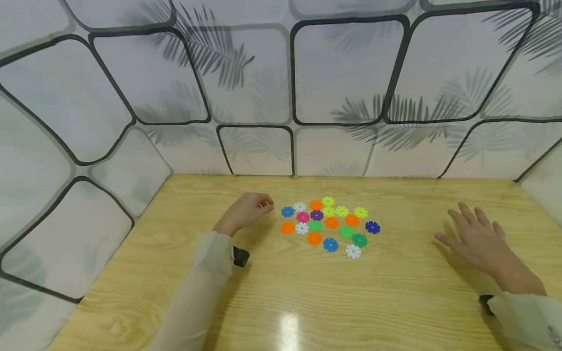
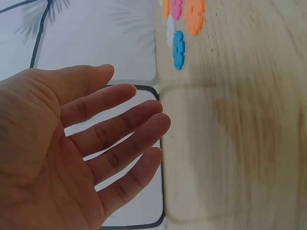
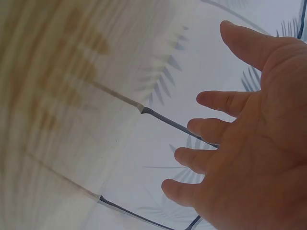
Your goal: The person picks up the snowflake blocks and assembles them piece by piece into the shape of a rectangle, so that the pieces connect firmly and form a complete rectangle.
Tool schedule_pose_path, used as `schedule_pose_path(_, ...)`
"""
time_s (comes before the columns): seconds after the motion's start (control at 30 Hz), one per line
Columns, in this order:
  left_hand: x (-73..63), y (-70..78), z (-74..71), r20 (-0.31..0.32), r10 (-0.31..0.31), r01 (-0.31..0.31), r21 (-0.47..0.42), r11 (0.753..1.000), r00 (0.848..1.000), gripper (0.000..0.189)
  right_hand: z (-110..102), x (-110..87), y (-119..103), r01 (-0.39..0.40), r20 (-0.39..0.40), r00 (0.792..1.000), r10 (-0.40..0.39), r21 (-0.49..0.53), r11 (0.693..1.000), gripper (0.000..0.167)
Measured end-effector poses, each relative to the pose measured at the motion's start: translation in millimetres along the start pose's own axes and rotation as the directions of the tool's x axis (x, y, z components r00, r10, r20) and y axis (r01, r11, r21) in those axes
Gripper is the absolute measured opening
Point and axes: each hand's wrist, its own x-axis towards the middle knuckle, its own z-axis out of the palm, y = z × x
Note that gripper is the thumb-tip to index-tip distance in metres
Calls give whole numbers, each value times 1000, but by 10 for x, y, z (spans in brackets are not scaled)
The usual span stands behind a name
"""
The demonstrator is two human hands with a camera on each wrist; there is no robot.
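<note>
Several flat, notched plastic discs lie in a loose cluster mid-table in the head view, among them a blue disc (image 1: 287, 211), a pink disc (image 1: 303, 217), an orange disc (image 1: 287, 227), a purple disc (image 1: 316, 215) and a white disc (image 1: 353, 251). Just left of the cluster hovers my left hand (image 1: 247, 210), its fingers loosely bent and holding nothing; a blue disc (image 2: 179, 50) is nearest to it in the left wrist view. My right hand (image 1: 476, 239) is held over the table well to the right of the discs, fingers spread, palm bare in the right wrist view.
A wood-grain table (image 1: 281, 287) stretches beneath both hands. Behind it and at its left rises a pale wall covering (image 1: 263, 73) with dark rounded outlines and grey leaf shapes. A dark band (image 1: 240, 256) shows at the left wrist.
</note>
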Motion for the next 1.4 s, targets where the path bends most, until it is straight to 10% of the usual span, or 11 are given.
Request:
schedule_pose_path(0.5, 306, 57, 99, 59, -114, 127, -313, 941, 992, 27, 55, 25, 2, 33, 3, 999, -33, -2, 999, 74)
schedule_pose_path(1.13, 445, -48, 144, 118, -178, 210, -375, 903, 977, 29, 43, 27, -19, 52, -6, 999, -52, -42, 998, 69)
schedule_pose_path(1.4, 489, -88, 136, 163, -165, 210, -315, 926, 973, 32, 57, 29, 12, 63, -11, 998, -64, -53, 997, 68)
